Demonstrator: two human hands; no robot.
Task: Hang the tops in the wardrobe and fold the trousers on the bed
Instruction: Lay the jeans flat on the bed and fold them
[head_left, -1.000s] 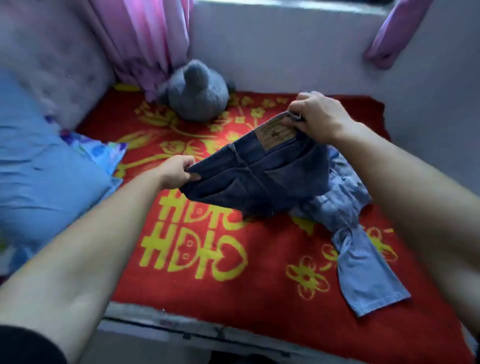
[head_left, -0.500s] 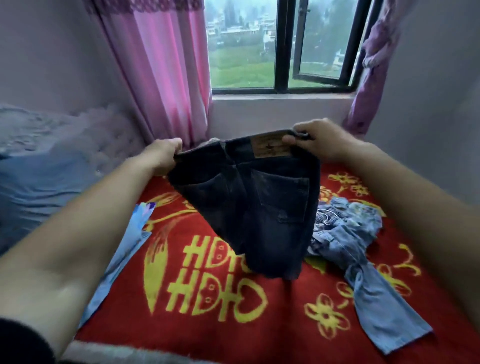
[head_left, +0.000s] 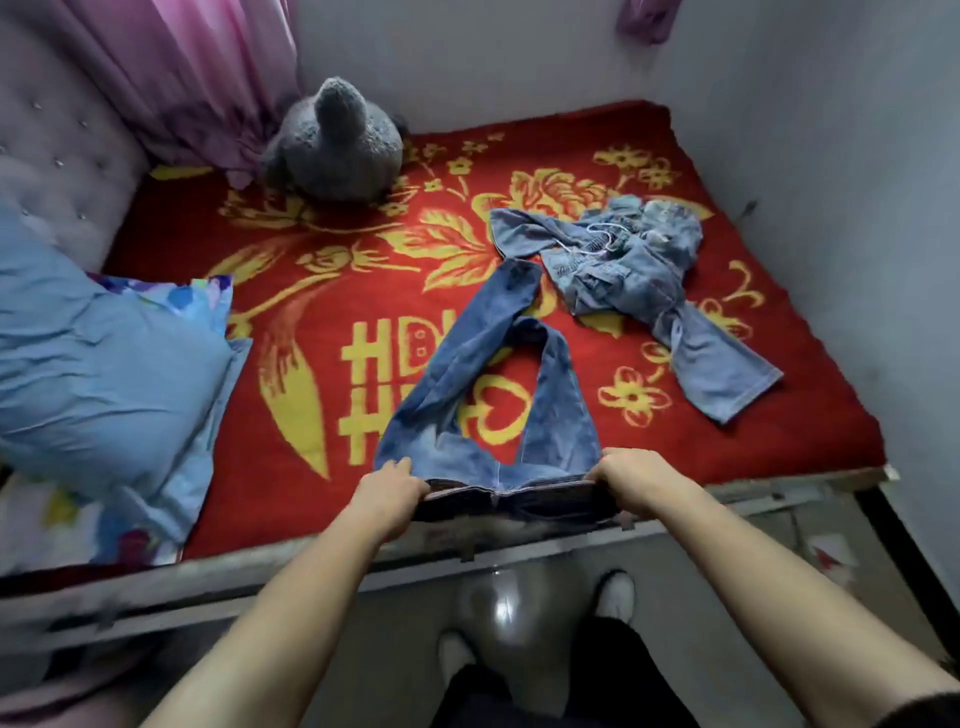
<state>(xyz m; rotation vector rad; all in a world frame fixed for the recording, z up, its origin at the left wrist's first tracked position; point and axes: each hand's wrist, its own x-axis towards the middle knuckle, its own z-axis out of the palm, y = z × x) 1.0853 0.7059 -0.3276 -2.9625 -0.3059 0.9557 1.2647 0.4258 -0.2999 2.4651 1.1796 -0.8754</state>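
**Jeans laid out on the bed, first fold not yet made**

The left grip (head_left: 395, 486) and right grip (head_left: 631, 480) each clench one end of the waistband (head_left: 514, 496), holding it stretched at the near edge of the bed (head_left: 322, 291). The jeans (head_left: 483, 364) lie on the red blanket, with their legs splayed apart towards the far wall. I judge this to be the laying-out step. The next move calls for bringing one leg over the other and lining up the seams, since the leg on the left of the view kinks midway. A crumpled paler denim garment (head_left: 623, 260) lies near the leg ends.
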